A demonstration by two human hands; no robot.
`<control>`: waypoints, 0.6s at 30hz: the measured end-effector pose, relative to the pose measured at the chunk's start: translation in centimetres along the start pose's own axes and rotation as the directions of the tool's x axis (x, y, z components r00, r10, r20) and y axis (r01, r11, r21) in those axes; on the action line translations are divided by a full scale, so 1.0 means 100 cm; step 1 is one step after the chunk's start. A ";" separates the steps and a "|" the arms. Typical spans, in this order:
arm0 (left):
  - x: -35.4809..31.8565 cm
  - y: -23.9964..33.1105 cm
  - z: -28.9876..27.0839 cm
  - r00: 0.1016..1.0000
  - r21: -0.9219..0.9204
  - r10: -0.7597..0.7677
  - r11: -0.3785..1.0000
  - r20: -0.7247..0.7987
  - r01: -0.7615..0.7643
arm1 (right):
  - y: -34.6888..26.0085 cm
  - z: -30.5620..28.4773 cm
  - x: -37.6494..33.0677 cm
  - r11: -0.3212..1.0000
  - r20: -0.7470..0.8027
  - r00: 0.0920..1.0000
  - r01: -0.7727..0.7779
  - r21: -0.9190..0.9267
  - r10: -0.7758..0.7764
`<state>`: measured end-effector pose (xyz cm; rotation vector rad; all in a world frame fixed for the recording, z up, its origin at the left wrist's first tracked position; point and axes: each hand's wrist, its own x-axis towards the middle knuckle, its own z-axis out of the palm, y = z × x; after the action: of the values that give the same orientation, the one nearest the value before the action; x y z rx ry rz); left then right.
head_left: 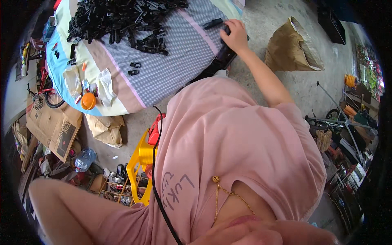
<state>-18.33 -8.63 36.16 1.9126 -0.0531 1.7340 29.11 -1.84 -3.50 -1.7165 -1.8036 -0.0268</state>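
Pink shirt fills the center and lower frame, closest to camera, gold necklace hanging at its collar. Black cable runs down the shirt's left side to the bottom edge. Left arm is bent at lower left; its hand is out of view, so can't tell its state. Right hand is top center-right, at the table edge, fingers curled over a dark object. Mostly covered from where I stand, so can't tell if it's gripped or just touched. Slim black piece lies on the table just left of those fingers. Big heap of black clips sits upper left on the patterned cloth, well apart from the hand; two small black parts lie between heap and near edge. Orange container and white packet are near the table's lower-left rim. Brown paper bag stands on the floor upper right; yellow plastic chair lower left of center; cardboard far left.
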 end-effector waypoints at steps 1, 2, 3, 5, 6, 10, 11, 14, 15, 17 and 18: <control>0.002 0.002 0.000 1.000 0.004 0.012 1.000 0.005 -0.012 | 0.005 0.000 0.000 0.998 -0.053 0.997 -0.059 0.001 0.059; 0.005 0.006 0.002 1.000 0.009 0.025 1.000 0.010 -0.025 | 0.008 -0.001 -0.001 0.993 -0.074 0.990 -0.119 0.011 0.120; 0.012 0.010 0.006 0.999 0.029 0.037 0.999 0.021 -0.037 | 0.009 0.001 -0.001 0.994 -0.076 0.991 -0.108 0.030 0.110; 0.023 0.015 0.011 0.997 0.055 0.065 0.996 0.044 -0.068 | 0.017 0.003 -0.005 0.921 -0.010 0.931 -0.358 0.155 0.364; 0.026 0.012 0.015 0.995 0.065 0.084 0.994 0.051 -0.087 | 0.024 0.004 -0.010 0.923 -0.016 0.935 -0.347 0.165 0.354; 0.028 0.023 0.012 0.985 0.079 0.147 0.985 0.090 -0.155 | 0.014 -0.011 -0.014 0.950 -0.097 0.946 -0.311 -0.008 0.309; 0.003 0.004 0.024 0.940 -0.119 0.129 0.977 -0.315 -0.174 | -0.007 -0.011 0.001 0.986 -0.128 0.981 -0.152 -0.060 0.144; -0.093 -0.049 0.019 0.860 -0.005 -0.071 0.997 -0.506 0.079 | -0.041 -0.008 0.025 0.993 0.046 0.992 0.115 0.015 -0.116; -0.129 -0.096 0.042 0.901 0.287 -0.257 0.886 -0.350 0.364 | -0.042 -0.005 0.027 0.979 0.198 0.960 0.205 -0.013 -0.198; -0.185 -0.176 0.017 0.704 0.828 -0.676 0.252 -0.221 0.501 | -0.032 0.003 0.023 0.971 0.176 0.958 0.236 -0.037 -0.226; -0.211 -0.186 0.020 0.574 0.859 -0.778 0.092 -0.254 0.504 | -0.026 0.003 0.024 0.992 0.173 0.977 0.126 -0.017 -0.122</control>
<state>-12.87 -0.69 9.69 2.2016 1.7278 0.7634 26.76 0.00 -1.62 -1.6664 -2.0436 0.0448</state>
